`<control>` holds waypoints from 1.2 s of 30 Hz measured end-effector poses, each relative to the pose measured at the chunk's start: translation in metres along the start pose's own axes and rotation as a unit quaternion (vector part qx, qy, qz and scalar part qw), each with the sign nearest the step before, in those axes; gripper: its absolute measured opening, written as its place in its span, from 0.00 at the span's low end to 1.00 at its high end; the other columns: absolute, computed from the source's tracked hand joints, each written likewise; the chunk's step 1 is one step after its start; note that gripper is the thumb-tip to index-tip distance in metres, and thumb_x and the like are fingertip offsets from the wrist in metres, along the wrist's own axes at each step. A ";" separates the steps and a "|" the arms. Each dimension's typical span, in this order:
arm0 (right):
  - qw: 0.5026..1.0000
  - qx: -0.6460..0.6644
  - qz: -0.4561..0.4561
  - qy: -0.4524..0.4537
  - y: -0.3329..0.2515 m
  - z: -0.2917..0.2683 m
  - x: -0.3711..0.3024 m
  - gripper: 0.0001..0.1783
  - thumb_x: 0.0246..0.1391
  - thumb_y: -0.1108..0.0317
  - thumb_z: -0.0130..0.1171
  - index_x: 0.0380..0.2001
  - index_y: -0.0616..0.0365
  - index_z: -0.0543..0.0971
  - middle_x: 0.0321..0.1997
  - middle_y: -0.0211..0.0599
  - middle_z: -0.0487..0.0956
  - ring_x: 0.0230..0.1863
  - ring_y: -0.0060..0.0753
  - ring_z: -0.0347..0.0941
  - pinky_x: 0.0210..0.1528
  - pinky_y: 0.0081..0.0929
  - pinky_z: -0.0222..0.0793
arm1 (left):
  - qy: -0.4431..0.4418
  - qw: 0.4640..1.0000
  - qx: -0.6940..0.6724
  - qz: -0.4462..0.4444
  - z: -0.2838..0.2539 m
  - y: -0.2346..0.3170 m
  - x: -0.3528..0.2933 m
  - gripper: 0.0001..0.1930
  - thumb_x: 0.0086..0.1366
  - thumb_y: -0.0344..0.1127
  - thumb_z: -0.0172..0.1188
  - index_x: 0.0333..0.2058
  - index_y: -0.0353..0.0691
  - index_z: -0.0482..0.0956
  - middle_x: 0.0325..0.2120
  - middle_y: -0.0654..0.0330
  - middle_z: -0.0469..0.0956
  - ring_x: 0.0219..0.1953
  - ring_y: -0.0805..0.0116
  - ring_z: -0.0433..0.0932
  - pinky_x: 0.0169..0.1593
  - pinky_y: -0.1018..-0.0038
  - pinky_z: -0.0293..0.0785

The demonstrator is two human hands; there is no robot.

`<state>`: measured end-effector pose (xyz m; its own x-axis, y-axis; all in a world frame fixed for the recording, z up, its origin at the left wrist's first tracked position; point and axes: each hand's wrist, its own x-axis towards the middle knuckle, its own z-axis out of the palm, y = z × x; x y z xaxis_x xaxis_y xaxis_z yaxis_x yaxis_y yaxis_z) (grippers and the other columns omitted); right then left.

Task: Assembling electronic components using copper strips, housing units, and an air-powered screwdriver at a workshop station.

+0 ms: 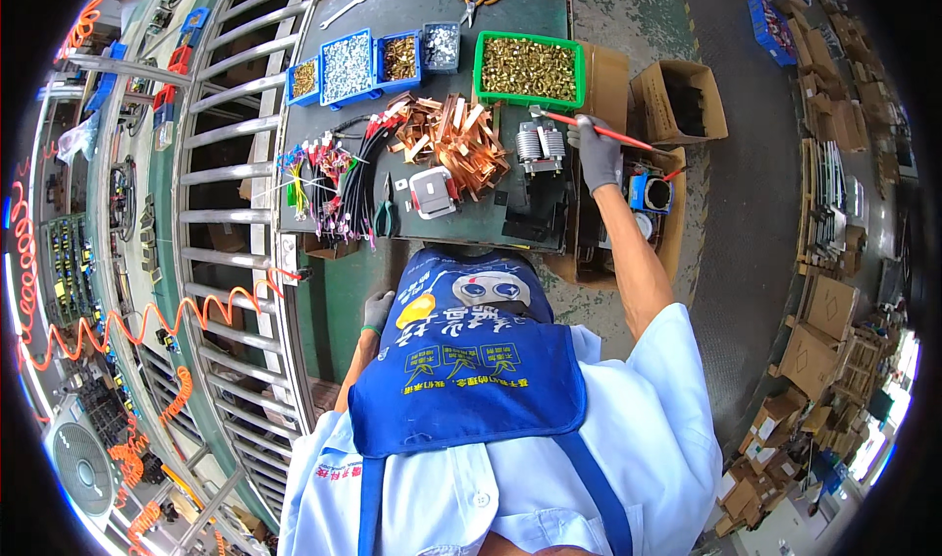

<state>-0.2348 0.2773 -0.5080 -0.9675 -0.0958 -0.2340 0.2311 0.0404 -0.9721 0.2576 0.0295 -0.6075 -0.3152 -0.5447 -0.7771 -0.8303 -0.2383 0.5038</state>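
My right hand [597, 154], in a grey glove, is closed around a long red-handled tool [620, 136] at the right edge of the table. The tool's small metal head lies over a finned silver metal part [540, 148]; whether they touch I cannot tell. My left hand [378, 310], also gloved, hangs beside the blue apron [471, 379], below the table's near edge. Its fingers are too unclear to read. Copper strips [453, 144] lie heaped mid-table, behind a grey metal piece with a red edge [432, 192]. Bundled cables [363, 178] and dark-handled pliers [386, 217] lie to the left.
Along the table's far side stand a green bin of brass-coloured fasteners [528, 69] and blue bins of small hardware [346, 67]. Orange-handled scissors [477, 2] and a wrench [343, 10] lie behind. Cardboard boxes [679, 102] flank the right; a roller conveyor [231, 124] runs along the left.
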 end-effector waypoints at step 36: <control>0.815 -0.327 -0.456 -0.144 -0.026 -0.009 -0.024 0.14 0.41 0.82 0.58 0.34 0.58 0.79 0.36 0.42 0.79 0.38 0.44 0.76 0.42 0.34 0.73 | 0.007 0.999 0.001 0.045 -0.001 -0.009 0.001 0.17 0.61 0.40 0.58 0.37 0.28 0.80 0.26 0.54 0.81 0.27 0.69 0.78 0.33 0.74 0.73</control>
<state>-0.2185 0.2876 -0.4771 -0.6207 -0.6076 0.4955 -0.7659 0.3347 -0.5490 0.2647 0.0300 -0.6126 -0.3818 -0.5741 -0.7243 -0.8006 -0.1861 0.5696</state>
